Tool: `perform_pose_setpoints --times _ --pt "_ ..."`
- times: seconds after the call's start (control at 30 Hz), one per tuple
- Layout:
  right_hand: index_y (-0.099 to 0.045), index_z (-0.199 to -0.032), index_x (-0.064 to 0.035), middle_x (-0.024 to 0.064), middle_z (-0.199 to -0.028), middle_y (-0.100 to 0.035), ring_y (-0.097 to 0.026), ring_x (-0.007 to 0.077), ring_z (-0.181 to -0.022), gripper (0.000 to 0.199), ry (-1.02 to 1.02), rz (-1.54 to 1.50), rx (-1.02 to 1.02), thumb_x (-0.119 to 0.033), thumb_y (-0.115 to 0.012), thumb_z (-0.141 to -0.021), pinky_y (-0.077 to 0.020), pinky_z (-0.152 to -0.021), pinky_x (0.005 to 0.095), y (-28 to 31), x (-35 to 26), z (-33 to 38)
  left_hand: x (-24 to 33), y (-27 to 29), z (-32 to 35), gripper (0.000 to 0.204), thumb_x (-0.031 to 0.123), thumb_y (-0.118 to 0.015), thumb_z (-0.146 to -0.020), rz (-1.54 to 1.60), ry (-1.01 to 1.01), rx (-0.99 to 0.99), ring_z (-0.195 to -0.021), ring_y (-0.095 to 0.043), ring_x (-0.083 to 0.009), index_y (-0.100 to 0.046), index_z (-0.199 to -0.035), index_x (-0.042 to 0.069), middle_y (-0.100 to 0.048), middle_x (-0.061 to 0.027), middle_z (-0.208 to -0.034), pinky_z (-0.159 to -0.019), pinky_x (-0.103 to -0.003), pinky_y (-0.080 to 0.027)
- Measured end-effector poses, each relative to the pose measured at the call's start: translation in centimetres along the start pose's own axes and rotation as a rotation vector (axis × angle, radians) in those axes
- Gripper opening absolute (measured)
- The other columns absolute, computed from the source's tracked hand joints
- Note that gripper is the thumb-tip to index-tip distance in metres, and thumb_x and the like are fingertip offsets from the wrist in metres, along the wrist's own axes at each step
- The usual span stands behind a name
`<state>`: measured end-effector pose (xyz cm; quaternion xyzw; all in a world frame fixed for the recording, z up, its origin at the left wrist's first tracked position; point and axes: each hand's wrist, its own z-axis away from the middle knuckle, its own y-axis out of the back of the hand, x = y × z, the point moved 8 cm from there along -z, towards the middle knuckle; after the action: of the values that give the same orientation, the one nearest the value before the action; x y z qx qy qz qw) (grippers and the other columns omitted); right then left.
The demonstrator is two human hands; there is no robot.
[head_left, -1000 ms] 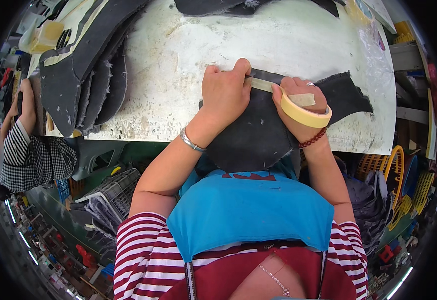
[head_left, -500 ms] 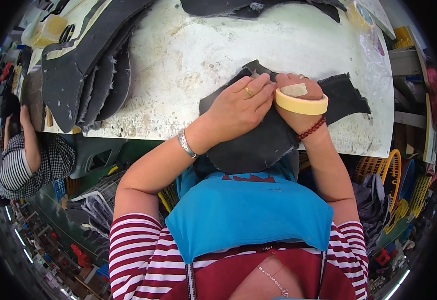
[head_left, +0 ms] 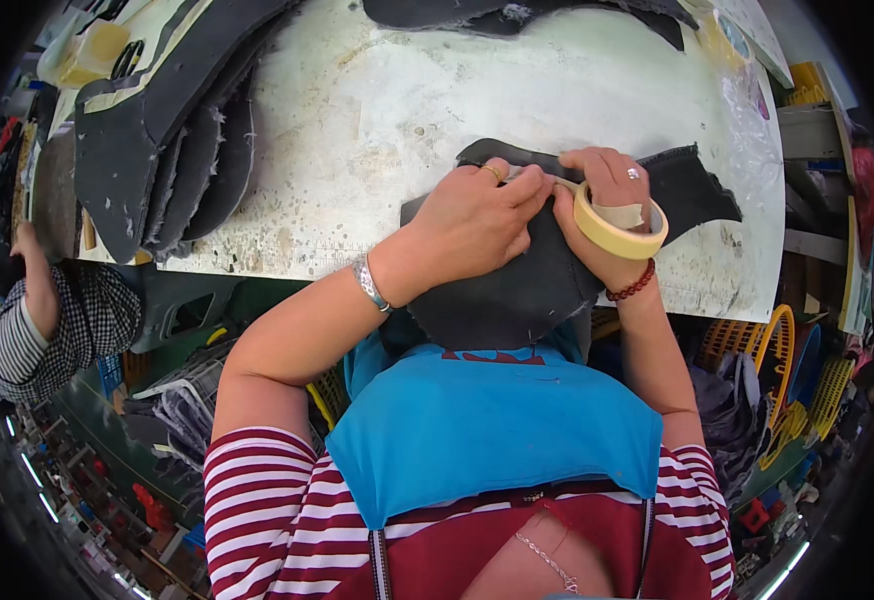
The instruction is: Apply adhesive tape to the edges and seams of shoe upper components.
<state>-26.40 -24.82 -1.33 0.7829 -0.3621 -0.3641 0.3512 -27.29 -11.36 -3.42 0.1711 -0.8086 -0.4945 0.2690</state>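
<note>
A dark grey fabric piece [head_left: 502,295] lies over the table's near edge and hangs toward my lap, its upper edge folded or raised. My left hand [head_left: 477,220] is closed on that upper edge, thumb and fingers pinched together. Beside it, my right hand [head_left: 607,205] has its fingers bent over the same edge, its thumb close to the left fingertips. A roll of pale yellow masking tape [head_left: 612,240] is looped around my right hand, with a loose tape end showing inside the ring. A thin pale strip shows between the hands; my fingers partly hide it.
Stacked dark fabric pieces [head_left: 172,130] lie on the white table [head_left: 357,130] at left, with more dark fabric [head_left: 517,15] along the far side. Clear plastic [head_left: 742,120] lies at right. Yellow baskets [head_left: 782,350] stand below right. Another person [head_left: 62,320] is at far left.
My right hand has turned and shifted slightly right and down, carrying the tape roll. The left hand has moved slightly down. More of the fabric's upper edge shows, now lying flatter.
</note>
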Motion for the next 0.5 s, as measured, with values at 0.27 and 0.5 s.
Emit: perform_pose_setpoints --times 0.27,0.5 --pt "-0.070 -0.113 -0.0045 0.0119 -0.101 -0.070 -0.069 0.0281 -0.085 0.037 0.131 -0.109 -0.102 -0.018 -0.085 -0.082 -0.0552 -0.078 0.0376 0.7 2.9 -0.1 -0.4 -0.5 0.5 0.056 0.023 -0.074 -0.080 -0.027 0.078 -0.021 -0.077 -0.060 -0.0207 -0.069 -0.132 0.005 -0.058 -0.0014 -0.119 -0.059 -0.034 -0.054" --pt "-0.073 -0.098 -0.0075 0.0072 -0.092 -0.070 -0.066 0.0283 -0.091 0.027 0.130 -0.042 -0.065 -0.019 -0.090 -0.080 -0.0527 -0.080 0.0410 4.0 6.2 -0.4 0.0 -0.4 0.6 0.061 0.023 -0.075 -0.078 -0.101 0.089 -0.019 -0.075 -0.060 -0.0199 -0.068 -0.136 0.006 -0.058 -0.0009 -0.121 -0.055 -0.032 -0.052"
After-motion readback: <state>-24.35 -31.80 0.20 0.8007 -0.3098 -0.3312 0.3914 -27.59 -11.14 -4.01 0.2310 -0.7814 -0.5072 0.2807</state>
